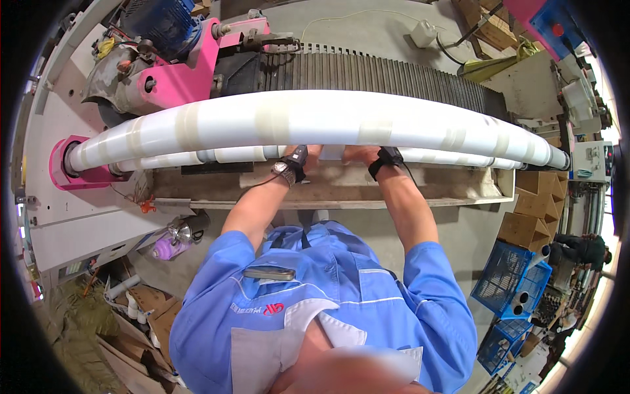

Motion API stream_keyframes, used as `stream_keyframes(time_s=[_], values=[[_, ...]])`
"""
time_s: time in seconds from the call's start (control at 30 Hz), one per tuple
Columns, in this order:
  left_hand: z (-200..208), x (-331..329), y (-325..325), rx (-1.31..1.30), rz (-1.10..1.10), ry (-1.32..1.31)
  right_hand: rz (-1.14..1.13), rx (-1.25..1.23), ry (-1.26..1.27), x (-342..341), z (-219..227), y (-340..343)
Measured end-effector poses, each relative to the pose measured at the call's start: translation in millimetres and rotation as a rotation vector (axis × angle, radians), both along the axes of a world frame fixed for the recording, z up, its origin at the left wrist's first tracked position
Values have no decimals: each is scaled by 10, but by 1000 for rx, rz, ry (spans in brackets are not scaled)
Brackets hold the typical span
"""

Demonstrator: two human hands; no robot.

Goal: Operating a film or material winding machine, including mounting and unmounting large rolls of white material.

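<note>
A long white roller with beige tape bands spans the machine from left to right. Behind its lower edge a thinner white roller, also banded, shows in part. My left hand and my right hand reach in under the long roller, a short gap apart. Between them a pale strip is visible, part of the thinner roller or something on it; I cannot tell which. The fingers of both hands are hidden by the long roller, so their grip does not show. Each wrist wears a black strapped device.
A pink bracket and blue motor stand at the far left. Beyond the rollers lies a ribbed grey cover. A metal trough runs below my forearms. Blue crates and cardboard boxes sit at right, near another person.
</note>
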State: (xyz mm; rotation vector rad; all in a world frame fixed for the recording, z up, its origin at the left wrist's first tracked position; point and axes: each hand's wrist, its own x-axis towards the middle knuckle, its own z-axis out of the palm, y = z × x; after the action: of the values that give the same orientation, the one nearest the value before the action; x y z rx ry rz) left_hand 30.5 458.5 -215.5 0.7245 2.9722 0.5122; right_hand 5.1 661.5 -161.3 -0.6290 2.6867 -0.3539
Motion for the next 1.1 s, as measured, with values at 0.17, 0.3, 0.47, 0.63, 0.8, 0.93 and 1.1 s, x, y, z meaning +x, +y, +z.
stream_keyframes(time_s=[0.17, 0.3, 0.47, 0.63, 0.8, 0.93, 1.1], values=[[317, -99, 50, 50, -5, -138, -1, -135, 232, 27, -396, 54], [253, -64, -83, -121, -41, -99, -42, -199, 404, 110, -219, -72], [-99, -65, -284, -12, -43, -95, 37, -97, 230, 46, -233, -103], [-26, -195, -284, 11, -51, -107, 25, -70, 125, -103, -208, 25], [-12, -229, -240, 25, -47, -100, 8, -58, 70, -256, -182, 178], [2, -209, -242, 34, -49, -86, -9, -66, 93, -337, -190, 233], [7, -68, -235, 17, 20, -73, 19, -155, 158, -300, -287, 358]])
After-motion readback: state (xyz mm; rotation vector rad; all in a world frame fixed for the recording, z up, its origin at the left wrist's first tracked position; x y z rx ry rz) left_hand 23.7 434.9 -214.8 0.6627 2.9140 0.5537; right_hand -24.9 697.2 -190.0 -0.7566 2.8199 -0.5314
